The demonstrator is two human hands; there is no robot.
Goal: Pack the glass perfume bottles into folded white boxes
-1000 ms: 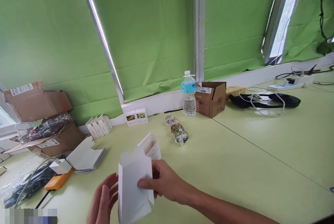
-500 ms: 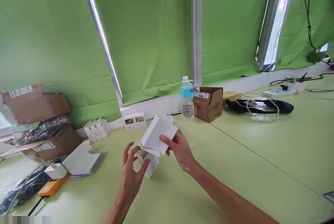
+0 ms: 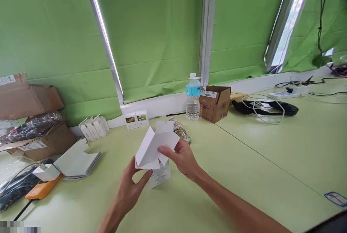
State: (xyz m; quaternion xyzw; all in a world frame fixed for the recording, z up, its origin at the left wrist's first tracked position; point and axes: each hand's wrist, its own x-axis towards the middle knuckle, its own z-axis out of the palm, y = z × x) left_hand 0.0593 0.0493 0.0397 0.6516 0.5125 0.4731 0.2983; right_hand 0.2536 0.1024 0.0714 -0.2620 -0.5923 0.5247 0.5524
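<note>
An unfolded-flap white carton [image 3: 158, 148] is being held above the table [image 3: 230, 175], between the two hands. The right hand [image 3: 182, 157] is pinching its right side, the thumb pressing on the facing panel. The left hand [image 3: 131, 186] is curving around its lower left corner, thumb and fingers apart; whether it is gripping cannot be told. A printed white box [image 3: 162, 177] is showing partly below the carton. Beyond, shiny ornaments [image 3: 181, 130] are lying partly hidden, and a water bottle [image 3: 193, 104] is standing beside an open cardboard box [image 3: 216, 106].
</note>
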